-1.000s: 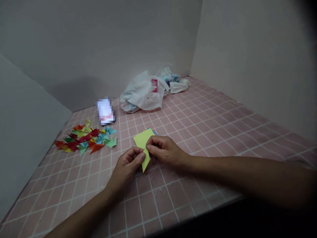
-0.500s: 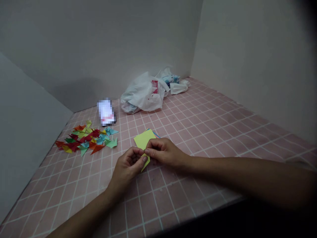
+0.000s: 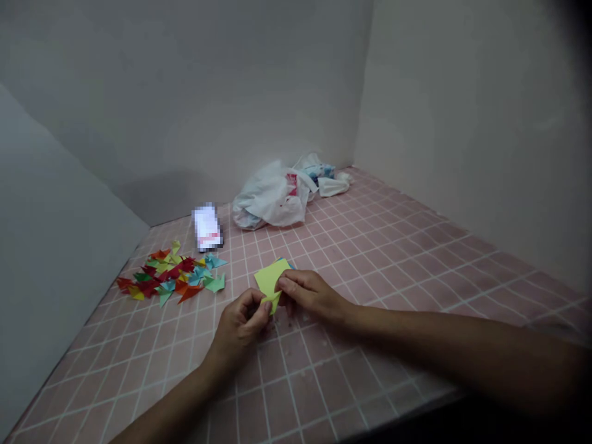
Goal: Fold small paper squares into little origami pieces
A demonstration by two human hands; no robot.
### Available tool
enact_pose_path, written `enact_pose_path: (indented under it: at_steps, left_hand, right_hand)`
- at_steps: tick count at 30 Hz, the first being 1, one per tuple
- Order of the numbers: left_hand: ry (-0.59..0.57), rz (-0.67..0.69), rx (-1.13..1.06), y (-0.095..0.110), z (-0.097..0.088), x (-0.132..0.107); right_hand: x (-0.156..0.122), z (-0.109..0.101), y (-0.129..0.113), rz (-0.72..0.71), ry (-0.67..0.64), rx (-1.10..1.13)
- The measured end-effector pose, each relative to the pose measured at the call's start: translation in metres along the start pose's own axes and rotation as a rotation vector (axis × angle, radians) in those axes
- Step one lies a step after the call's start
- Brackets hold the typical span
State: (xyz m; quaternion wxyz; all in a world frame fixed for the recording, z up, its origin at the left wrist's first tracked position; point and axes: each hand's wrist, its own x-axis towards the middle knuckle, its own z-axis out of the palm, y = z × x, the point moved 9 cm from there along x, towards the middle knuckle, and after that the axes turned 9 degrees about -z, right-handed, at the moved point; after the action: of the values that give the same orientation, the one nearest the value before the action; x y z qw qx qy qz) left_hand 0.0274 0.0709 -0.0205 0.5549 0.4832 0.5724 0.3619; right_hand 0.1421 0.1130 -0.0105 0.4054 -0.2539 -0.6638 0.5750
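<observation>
A small folded piece of yellow paper (image 3: 272, 301) is pinched between my two hands over the tiled surface. My left hand (image 3: 245, 314) grips its left side between thumb and curled fingers. On its right side, my right hand (image 3: 308, 295) is closed, thumb against forefinger, partly covering the paper. Just behind lie yellow paper squares (image 3: 272, 275), with a blue edge (image 3: 285, 264) peeking out underneath. Off to the left spreads a pile of folded paper cranes (image 3: 176, 271) in red, orange, yellow, green and light blue.
A phone (image 3: 207, 228) with a lit, blurred screen stands near the back wall. White plastic bags (image 3: 275, 196) sit behind it to the right, beside a blue-patterned bundle (image 3: 319, 171). Pink tiles (image 3: 393, 246) cover the surface, with walls around it.
The whole view has tilted, so things sit lower in the picture. My right fingers have shifted along the folded yellow paper, which now points differently between my hands.
</observation>
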Motion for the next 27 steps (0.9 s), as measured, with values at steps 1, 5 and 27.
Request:
enact_pose_path:
  at_steps: [1,5,27]
  left_hand:
    - [-0.002,-0.002,0.014,0.000,0.000,0.001]
    - [-0.013,0.003,0.015,0.002,-0.001,0.004]
    - [0.053,-0.012,-0.080,0.005,-0.015,0.005]
  right_hand:
    - [0.000,0.002,-0.001,-0.004,-0.024,0.006]
    - [-0.001,0.006,-0.001,0.025,-0.039,0.034]
    - [-0.003,0.009,0.010,0.199,0.021,0.249]
